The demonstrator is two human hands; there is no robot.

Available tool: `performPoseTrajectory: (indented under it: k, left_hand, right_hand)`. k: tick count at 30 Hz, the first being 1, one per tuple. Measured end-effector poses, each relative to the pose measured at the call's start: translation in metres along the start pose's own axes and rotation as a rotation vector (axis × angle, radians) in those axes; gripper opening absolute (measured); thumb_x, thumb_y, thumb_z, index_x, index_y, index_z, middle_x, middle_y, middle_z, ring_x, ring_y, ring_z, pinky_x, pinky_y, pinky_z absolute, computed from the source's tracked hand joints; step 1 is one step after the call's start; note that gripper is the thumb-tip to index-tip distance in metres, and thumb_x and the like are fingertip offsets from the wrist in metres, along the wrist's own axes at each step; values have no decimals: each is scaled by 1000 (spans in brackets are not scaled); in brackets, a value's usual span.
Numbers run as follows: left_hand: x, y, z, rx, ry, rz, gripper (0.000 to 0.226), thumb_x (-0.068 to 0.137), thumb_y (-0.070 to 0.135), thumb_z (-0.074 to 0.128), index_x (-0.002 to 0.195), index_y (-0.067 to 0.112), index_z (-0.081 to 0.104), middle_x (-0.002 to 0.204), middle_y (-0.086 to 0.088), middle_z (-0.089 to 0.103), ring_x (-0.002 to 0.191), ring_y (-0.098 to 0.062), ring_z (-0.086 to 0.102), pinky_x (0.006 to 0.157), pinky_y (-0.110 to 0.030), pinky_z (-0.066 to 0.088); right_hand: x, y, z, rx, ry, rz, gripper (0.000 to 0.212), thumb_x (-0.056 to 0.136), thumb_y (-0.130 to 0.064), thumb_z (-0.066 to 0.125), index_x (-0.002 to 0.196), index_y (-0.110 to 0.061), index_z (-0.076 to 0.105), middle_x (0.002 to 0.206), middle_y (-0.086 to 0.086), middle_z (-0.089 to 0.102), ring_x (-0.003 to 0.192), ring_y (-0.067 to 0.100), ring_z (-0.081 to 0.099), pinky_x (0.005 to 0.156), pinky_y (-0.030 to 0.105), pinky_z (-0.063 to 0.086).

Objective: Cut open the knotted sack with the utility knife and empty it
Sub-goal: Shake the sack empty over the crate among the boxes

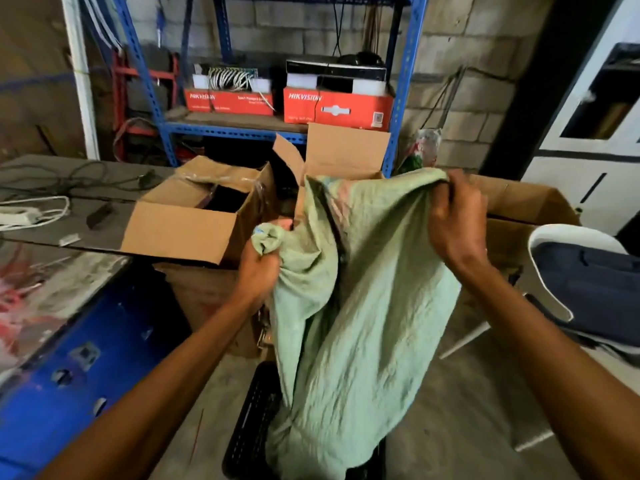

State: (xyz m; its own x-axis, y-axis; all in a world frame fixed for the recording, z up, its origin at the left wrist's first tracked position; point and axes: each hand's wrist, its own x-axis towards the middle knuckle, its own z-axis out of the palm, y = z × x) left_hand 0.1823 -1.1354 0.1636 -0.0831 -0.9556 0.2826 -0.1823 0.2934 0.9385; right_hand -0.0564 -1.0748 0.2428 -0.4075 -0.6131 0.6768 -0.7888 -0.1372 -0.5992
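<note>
A pale green woven sack [360,306] hangs in front of me, held up by both hands. My left hand [258,271] grips a bunched corner of it at mid-left. My right hand [453,220] pinches its upper edge, higher and to the right. The sack's lower end hangs down into a black plastic crate [251,420] on the floor. The sack looks limp and its contents are hidden. I see no utility knife.
Open cardboard boxes [187,216] stand behind the sack, another [519,202] to the right. A blue metal shelf [403,98] holds red boxes [337,105]. A grey table [52,181] with cables is at left, a blue cabinet [69,375] below it, a chair [588,278] at right.
</note>
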Motion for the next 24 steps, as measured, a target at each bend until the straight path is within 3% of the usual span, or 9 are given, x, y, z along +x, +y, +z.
performPoseTrajectory:
  k: [2,4,9,11,13,15,18,22,24]
  left_hand:
    - [5,-2,1,-5,30,29,33,88,8,43,115,-2,59,118,-18,62,110,-24,59,98,-30,48]
    - [6,-2,6,77,-36,-49,31,89,4,44,115,-1,59,120,-21,62,115,-32,57,102,-41,45]
    - [9,0,17,76,-3,-51,37,85,-4,41,115,3,61,109,-7,63,104,-19,58,83,-18,44]
    - [12,6,20,72,-11,-77,37,86,-8,41,116,2,61,106,-1,62,101,-11,58,73,-5,40]
    - [15,18,25,2,44,-28,36,83,-5,40,108,4,64,96,6,64,89,4,61,71,-2,43]
    - [19,24,30,-41,40,3,35,83,-3,39,105,8,63,99,-2,67,98,-8,63,87,-19,50]
    - [18,24,32,-27,9,-57,31,91,-2,39,111,4,62,114,-15,66,110,-29,60,97,-40,49]
    - [21,30,29,-31,60,-20,28,93,1,40,107,7,63,104,-6,65,102,-22,59,84,-28,47]
    - [27,34,25,34,113,-20,31,93,1,41,116,3,61,114,-11,64,107,-22,57,87,-26,45]
  right_hand:
    - [-6,-2,7,2,-62,-12,23,90,-9,38,97,3,56,96,29,64,90,42,58,78,49,45]
    - [-23,-4,19,-80,-437,-70,20,91,-4,40,95,7,56,100,32,63,95,45,58,79,49,43]
    - [-3,0,12,55,-3,19,23,91,-9,37,94,1,57,94,28,66,86,38,60,74,44,44]
    - [1,-3,13,-22,-234,-26,22,92,-7,38,93,2,57,97,30,66,89,39,61,72,40,42]
    - [7,-5,12,6,-174,-35,21,90,-5,38,89,1,59,93,27,66,85,36,61,67,34,38]
    - [15,-10,9,99,-46,-45,20,89,-5,38,88,0,57,90,25,65,81,32,58,68,35,40]
    - [4,-10,12,59,-378,-111,19,92,-4,40,90,-2,59,91,20,65,83,25,57,66,28,34]
    - [12,-7,9,169,-170,-33,20,92,-4,40,89,-3,60,83,9,61,78,14,50,66,24,34]
    - [11,-10,10,155,-297,-83,21,91,-2,41,90,-8,61,87,6,61,83,7,50,69,20,34]
